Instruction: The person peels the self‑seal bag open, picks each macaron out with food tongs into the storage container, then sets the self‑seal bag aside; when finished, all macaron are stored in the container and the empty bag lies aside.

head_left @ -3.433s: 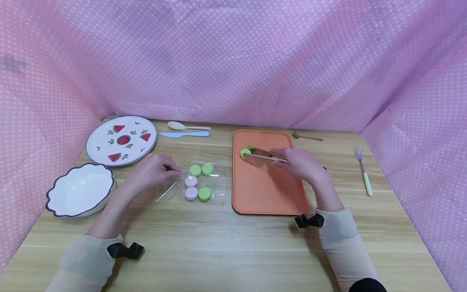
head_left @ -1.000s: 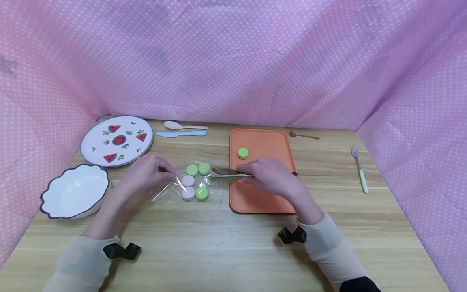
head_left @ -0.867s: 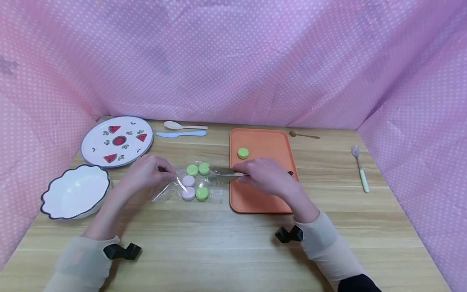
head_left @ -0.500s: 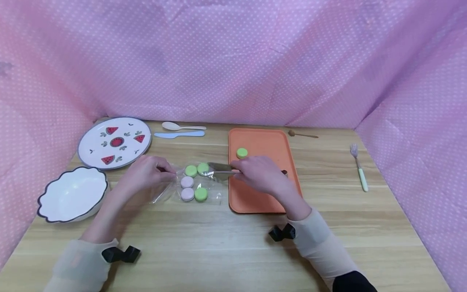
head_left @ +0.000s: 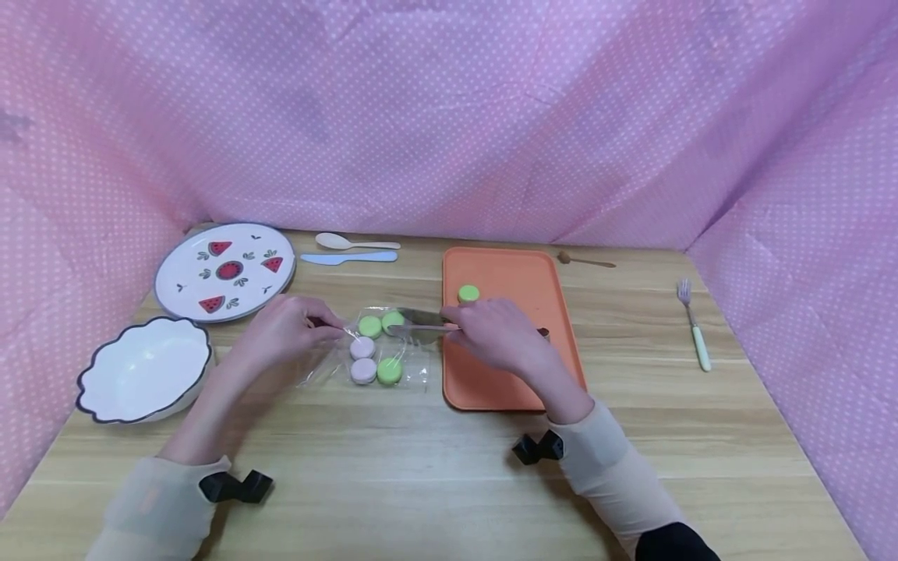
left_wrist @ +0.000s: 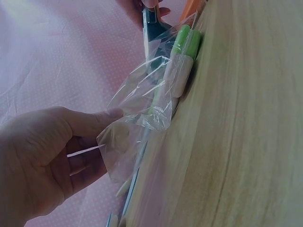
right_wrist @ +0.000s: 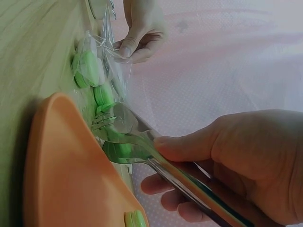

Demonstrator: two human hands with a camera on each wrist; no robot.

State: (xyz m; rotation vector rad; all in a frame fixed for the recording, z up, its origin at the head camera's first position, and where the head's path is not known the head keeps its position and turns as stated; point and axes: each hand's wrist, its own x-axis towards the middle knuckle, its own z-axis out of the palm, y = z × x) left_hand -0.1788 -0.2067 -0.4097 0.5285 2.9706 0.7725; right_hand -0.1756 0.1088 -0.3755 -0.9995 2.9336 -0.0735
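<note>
My left hand (head_left: 288,327) pinches the open end of a clear plastic bag (left_wrist: 137,94) between thumb and fingers. Three green macarons (head_left: 390,372) and two pale pink macarons (head_left: 362,347) lie in the bag on the table. Metal tongs (right_wrist: 180,179) are in my right hand (head_left: 498,335), thumb along one arm and fingers under the other. One tong end is forked, the other broad. In the head view, these ends overlap the far right green macaron (head_left: 393,321). Another green macaron (head_left: 468,294) sits on the orange tray (head_left: 491,389), beyond the right hand.
At the left stand a watermelon-patterned plate (head_left: 189,288) and a white scalloped bowl (head_left: 147,366). A pale spoon (head_left: 358,242) and a blue knife (head_left: 351,257) lie at the back. Right of the tray are a wooden honey dipper (head_left: 588,261) and a fork (head_left: 694,327).
The right hand has moved left with the tongs, from the green macaron on the tray, now left lying there, to the bagged ones. The left hand stays at the bag's end.
</note>
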